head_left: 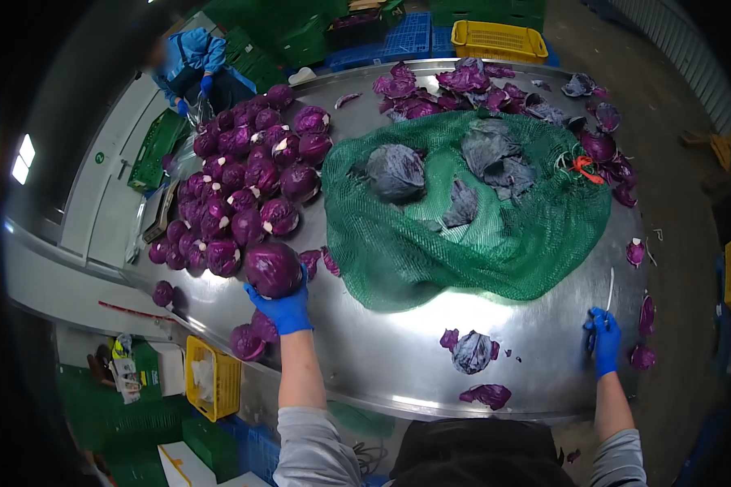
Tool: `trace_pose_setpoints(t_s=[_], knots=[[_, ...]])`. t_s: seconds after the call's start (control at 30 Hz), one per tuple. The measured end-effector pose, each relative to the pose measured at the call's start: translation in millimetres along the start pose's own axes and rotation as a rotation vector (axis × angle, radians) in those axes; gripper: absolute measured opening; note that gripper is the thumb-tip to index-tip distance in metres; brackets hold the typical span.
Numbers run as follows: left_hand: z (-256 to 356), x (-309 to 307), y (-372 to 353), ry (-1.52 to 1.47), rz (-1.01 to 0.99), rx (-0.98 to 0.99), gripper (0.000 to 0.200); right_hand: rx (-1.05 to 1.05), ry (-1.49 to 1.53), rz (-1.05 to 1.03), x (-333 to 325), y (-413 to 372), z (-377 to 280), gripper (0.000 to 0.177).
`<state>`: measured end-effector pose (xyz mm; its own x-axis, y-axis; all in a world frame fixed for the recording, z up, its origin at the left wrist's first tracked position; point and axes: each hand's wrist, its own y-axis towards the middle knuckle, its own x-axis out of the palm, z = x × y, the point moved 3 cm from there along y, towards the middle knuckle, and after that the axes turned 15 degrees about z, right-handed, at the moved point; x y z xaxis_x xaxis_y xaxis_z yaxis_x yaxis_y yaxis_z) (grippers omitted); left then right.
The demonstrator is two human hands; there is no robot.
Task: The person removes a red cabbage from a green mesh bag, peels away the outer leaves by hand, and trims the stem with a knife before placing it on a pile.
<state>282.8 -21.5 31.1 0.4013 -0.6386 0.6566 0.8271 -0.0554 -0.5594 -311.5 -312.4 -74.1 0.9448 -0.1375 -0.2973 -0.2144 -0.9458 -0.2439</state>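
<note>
My left hand (284, 311), in a blue glove, is wrapped round a trimmed red cabbage (274, 268) at the near edge of the cabbage pile. My right hand (604, 345), also gloved in blue, is closed on a knife (612, 288) with its thin, light blade pointing away from me; its handle is mostly hidden by the fingers. Between and beyond my hands lies a green mesh sack (536, 260), with a dull, leafy cabbage (395, 172) and loose outer leaves on or in it. Red string (585, 168) is at the sack's right end.
Many peeled red cabbages (248, 174) are heaped on the steel table (544, 341) at left. Leaf scraps (463, 79) lie along the far side and right edge. A co-worker in blue (195, 53) handles a clear bag at far left. Yellow crates (499, 42) stand beyond the table.
</note>
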Motion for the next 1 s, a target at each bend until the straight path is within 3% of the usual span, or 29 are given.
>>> trace_pose_setpoints(t_s=[0.23, 0.3, 0.37, 0.43, 0.67, 0.87, 0.97, 1.0], knots=[[3.5, 7.7, 56.4, 0.060, -0.374, 0.165, 0.069, 0.069, -0.003, 0.100, 12.8, -12.9, 16.5, 0.015], [-6.6, 16.3, 39.9, 0.245, -0.648, 0.178, 0.074, 0.084, -0.025, 0.081, 16.3, -10.7, 17.0, 0.014], [-18.2, 25.7, 30.6, 0.228, -0.741, 0.069, 0.086, 0.039, 0.012, 0.103, 13.5, -4.4, 28.8, 0.012], [-22.8, 33.3, 19.3, 0.309, -0.774, 0.095, 0.090, 0.014, -0.013, 0.112, 13.5, -4.5, 28.8, 0.011], [-25.0, 39.0, 6.1, 0.368, -0.657, 0.136, 0.094, -0.040, -0.046, 0.166, 12.2, -1.7, 32.2, 0.010], [-19.1, 35.3, 14.7, 0.435, -0.717, 0.185, 0.086, -0.017, -0.048, 0.180, 16.7, -11.4, 18.2, 0.009], [-15.6, 19.8, 56.0, 0.322, -0.319, 0.167, 0.066, 0.011, -0.066, 0.167, 11.3, -6.6, 28.6, 0.011], [-15.0, 23.2, 65.2, 0.262, -0.274, 0.117, 0.065, 0.013, -0.064, 0.188, 9.4, -6.9, 29.3, 0.011]])
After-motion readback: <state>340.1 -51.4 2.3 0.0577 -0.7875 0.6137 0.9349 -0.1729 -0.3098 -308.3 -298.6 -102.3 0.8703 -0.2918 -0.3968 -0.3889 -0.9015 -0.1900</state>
